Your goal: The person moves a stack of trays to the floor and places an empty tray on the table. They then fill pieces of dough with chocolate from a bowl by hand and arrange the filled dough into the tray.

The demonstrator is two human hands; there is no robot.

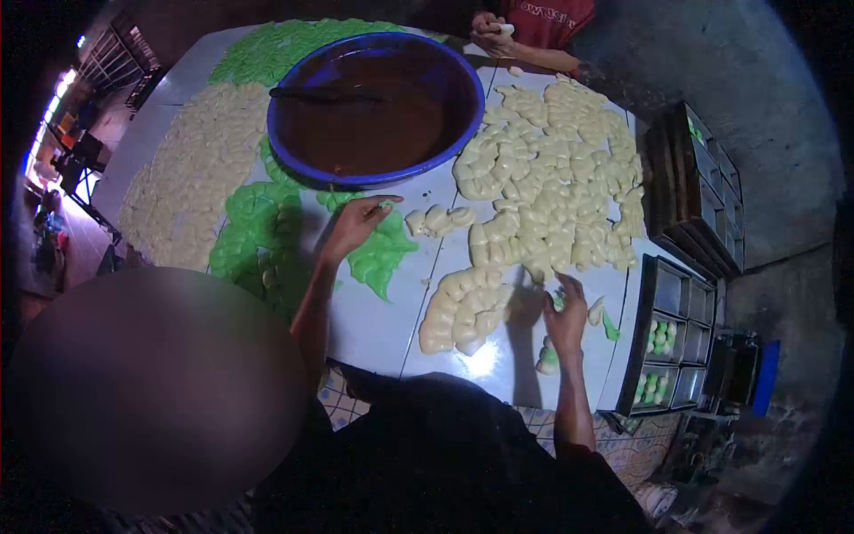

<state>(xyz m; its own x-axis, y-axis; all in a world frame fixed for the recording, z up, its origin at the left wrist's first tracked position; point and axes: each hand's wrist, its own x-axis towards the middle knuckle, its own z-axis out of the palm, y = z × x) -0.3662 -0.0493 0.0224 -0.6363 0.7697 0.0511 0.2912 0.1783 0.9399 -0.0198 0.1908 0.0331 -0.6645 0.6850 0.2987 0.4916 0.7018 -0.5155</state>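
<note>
My left hand [356, 224] is over a flattened patch of green dough [382, 254], its fingers closed on a small pale piece of dough at the fingertips. Just right of it lies a short row of cream dough lumps [439, 220]. At the right, my right hand [569, 319] curls thumb and fingers around a small green and white dough piece, mostly hidden by the hand. A green and white dough roll [548, 358] rests beside that wrist. Joined cream dough lumps [467, 311] lie between my hands.
A large blue basin [277, 147] of brown filling, a dark-handled utensil [311, 93] in it, stands at the back. Cream dough [569, 169] covers the right side. Compartmented trays [654, 267] hold green and white balls; more trays [680, 191] are stacked behind. Across the table, a person's hands [492, 34] hold dough.
</note>
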